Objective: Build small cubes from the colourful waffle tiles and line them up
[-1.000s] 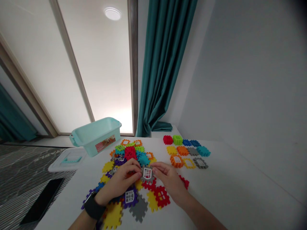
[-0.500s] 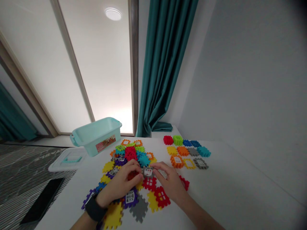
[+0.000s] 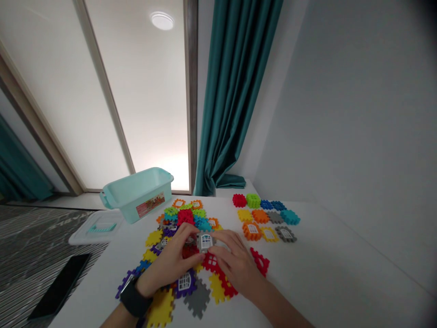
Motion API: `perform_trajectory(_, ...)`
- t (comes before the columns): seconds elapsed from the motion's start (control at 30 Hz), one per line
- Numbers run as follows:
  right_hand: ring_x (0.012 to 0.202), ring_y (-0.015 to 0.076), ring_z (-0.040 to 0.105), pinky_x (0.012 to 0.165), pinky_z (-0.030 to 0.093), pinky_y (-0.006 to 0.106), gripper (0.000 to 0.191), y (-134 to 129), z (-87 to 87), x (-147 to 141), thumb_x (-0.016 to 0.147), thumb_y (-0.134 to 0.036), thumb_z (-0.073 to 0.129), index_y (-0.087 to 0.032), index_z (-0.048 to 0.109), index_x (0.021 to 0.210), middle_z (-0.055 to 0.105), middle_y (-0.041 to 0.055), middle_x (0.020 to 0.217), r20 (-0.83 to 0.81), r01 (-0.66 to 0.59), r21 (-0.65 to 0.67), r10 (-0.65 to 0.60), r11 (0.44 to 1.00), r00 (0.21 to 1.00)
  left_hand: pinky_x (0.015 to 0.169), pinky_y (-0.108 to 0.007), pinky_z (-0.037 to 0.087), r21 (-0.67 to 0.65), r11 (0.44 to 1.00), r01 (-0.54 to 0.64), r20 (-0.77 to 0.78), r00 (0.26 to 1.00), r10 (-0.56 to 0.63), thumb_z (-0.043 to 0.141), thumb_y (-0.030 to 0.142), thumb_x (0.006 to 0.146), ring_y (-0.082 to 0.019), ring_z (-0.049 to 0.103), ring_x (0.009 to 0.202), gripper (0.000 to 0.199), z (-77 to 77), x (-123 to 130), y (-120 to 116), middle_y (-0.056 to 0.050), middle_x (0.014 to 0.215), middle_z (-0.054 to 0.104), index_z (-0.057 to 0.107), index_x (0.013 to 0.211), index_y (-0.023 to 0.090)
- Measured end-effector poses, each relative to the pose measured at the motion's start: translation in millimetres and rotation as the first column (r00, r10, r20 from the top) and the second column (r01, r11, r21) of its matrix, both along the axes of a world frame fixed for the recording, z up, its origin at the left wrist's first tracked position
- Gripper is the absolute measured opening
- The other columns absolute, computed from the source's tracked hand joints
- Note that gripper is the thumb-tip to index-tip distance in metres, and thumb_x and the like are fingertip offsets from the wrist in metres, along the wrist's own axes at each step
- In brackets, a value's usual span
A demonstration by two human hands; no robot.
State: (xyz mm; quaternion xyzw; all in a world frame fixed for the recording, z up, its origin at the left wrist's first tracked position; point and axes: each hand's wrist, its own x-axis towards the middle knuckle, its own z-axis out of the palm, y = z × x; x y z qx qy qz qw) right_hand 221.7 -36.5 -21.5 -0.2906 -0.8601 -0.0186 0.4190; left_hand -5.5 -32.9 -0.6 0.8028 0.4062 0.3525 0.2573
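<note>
The fingers [image 3: 184, 231] of the left hand [image 3: 172, 258] and right hand [image 3: 237, 263] pinch a grey tile [image 3: 205, 242] between them, from opposite sides, above the loose tiles [image 3: 185, 282] on the tabletop [image 3: 297, 282]. A watch [image 3: 134, 297] sits behind the left hand. Beyond the right hand lie three rows of tiles [image 3: 261, 216]; far left, a bin [image 3: 141, 193] stands near a lid [image 3: 97, 227].
</note>
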Motion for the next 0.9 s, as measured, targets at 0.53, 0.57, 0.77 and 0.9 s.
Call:
perform_trajectory(0.53,0.118,0.0291,0.059,0.099,0.055,0.050,0.031,-7.2,1.7,4.5,0.086,-0.012,0.068,-0.027,0.064,0.113,0.059,0.0105,0.128,-0.034,0.180,-0.180,-0.189,0.967,0.981,0.100,-0.043,0.050,0.180,0.984,0.014,0.015,1.000,-0.017,0.076,0.027,0.086,-0.028,0.059,0.116,0.038,-1.9,12.1,4.1,-0.010,0.124,0.057,0.056,0.119,0.024)
perform_trajectory(0.57,0.117,0.0291,0.059,0.098,0.055,0.050,0.031,-8.3,1.5,7.1,0.086,-0.013,0.068,-0.027,0.063,0.113,0.058,0.0105,0.128,-0.044,0.184,-0.178,-0.195,0.967,0.980,0.100,-0.043,0.050,0.187,0.982,0.024,0.011,1.000,-0.026,0.077,0.028,0.086,-0.028,0.058,0.117,0.039,-0.8,14.4,5.1,-0.010,0.125,0.057,0.056,0.119,0.024)
perform_trajectory(0.77,0.112,0.0285,0.061,0.095,0.056,0.049,0.028,-18.2,-3.9,29.3,0.086,-0.016,0.065,-0.028,0.062,0.112,0.060,0.0099,0.121,-0.094,0.241,-0.157,-0.257,0.958,0.962,0.098,-0.041,0.051,0.185,0.980,0.079,-0.037,0.997,-0.073,0.078,0.028,0.085,-0.028,0.059,0.114,0.041,0.2,39.9,5.2,-0.009,0.125,0.057,0.055,0.120,0.024)
perform_trajectory(0.9,0.114,0.0285,0.060,0.098,0.053,0.051,0.033,-24.1,-6.3,50.3,0.085,-0.014,0.061,-0.027,0.061,0.115,0.060,0.0102,0.122,-0.085,0.283,-0.128,-0.295,0.950,0.952,0.098,-0.042,0.051,0.177,0.982,0.070,-0.048,0.997,-0.063,0.079,0.025,0.083,-0.028,0.059,0.115,0.043,-2.9,66.7,2.8,-0.009,0.124,0.057,0.054,0.118,0.024)
